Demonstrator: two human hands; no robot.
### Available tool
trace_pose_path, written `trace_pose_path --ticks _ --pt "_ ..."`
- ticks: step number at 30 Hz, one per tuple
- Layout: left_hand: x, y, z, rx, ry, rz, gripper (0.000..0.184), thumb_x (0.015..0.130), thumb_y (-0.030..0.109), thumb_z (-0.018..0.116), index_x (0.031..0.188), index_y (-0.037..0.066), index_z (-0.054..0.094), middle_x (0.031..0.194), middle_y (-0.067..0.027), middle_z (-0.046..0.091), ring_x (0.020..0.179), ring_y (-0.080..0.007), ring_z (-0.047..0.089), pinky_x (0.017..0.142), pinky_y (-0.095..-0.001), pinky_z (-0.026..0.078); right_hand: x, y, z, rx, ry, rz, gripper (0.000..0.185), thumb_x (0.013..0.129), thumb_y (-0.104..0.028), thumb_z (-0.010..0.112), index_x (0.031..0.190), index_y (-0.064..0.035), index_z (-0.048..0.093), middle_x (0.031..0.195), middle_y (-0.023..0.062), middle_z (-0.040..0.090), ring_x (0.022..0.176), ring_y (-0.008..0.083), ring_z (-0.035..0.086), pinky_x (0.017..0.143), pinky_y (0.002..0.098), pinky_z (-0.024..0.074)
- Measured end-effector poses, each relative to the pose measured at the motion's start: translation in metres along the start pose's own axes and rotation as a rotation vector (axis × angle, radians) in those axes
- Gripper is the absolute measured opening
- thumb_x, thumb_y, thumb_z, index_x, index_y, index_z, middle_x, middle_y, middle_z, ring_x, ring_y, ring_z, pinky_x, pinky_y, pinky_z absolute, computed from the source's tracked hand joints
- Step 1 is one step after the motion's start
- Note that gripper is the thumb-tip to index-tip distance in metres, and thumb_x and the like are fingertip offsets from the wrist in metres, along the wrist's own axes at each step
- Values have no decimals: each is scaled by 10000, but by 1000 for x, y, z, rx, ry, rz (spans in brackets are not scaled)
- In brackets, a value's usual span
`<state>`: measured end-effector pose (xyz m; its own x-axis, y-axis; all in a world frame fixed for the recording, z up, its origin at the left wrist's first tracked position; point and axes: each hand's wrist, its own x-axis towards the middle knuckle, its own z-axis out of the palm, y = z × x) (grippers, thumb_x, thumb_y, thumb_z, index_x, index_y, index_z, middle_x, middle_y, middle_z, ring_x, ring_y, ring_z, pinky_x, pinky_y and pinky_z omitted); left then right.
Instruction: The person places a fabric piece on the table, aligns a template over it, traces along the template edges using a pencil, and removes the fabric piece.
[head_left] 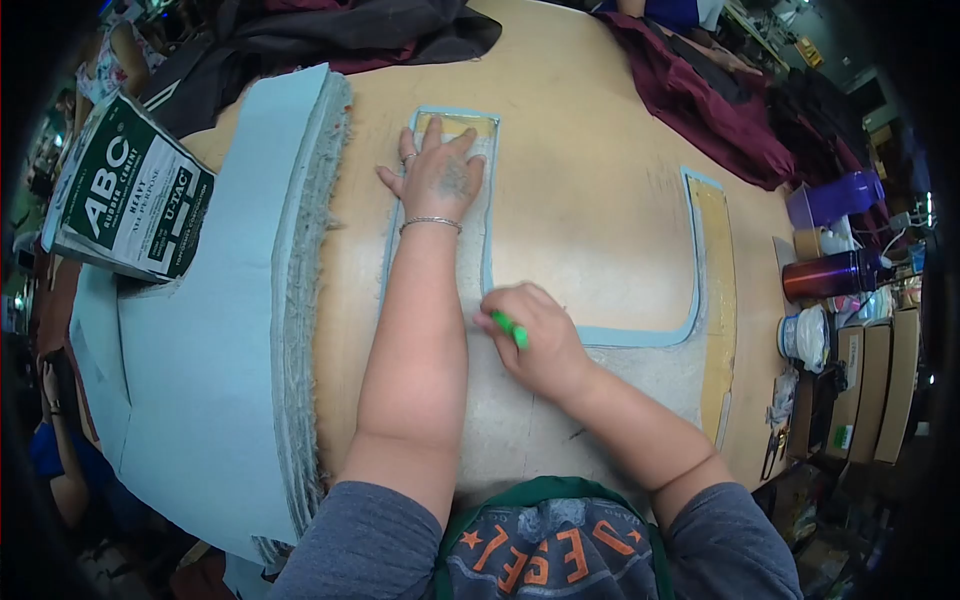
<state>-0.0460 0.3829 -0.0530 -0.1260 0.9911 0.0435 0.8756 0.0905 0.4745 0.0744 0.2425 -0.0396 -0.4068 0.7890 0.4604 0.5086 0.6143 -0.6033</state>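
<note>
A large grey U-shaped template [650, 385] with yellow tape strips lies on the table [590, 200]. Light blue material [640, 337] shows along its inner edge and around its left arm. My left hand [440, 172] presses flat on the upper part of that left arm, fingers spread. Closed around a green pen [510, 328], my right hand [535, 335] is at the inner edge near the lower left corner of the cutout. The pen's tip is hidden by the hand.
A tall stack of light blue sheets [225, 300] stands at left, with a rubber cement can [130, 190] on it. Dark and maroon fabric [690, 100] lies along the far side. A purple tumbler [825, 277], a white tub [803, 337] and scissors [773, 450] are at right.
</note>
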Motion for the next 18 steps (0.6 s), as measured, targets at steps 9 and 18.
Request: trace_pose_path --ticks 9,18 --pt "2 0 -2 11 -15 -11 421 759 335 600 1175 322 538 1409 -15 282 1311 -311 177 965 -676 107 -88 13 -80 -76 138 440 100 771 -47 616 825 -25 535 801 98 587 731 259 567 684 326 454" --pt "6 1 -2 61 -42 -29 428 772 363 567 1195 323 521 1411 -2 279 1314 -299 180 965 -669 112 -139 83 -169 172 334 764 93 813 -56 590 858 -23 516 850 73 594 830 183 583 754 301 458"
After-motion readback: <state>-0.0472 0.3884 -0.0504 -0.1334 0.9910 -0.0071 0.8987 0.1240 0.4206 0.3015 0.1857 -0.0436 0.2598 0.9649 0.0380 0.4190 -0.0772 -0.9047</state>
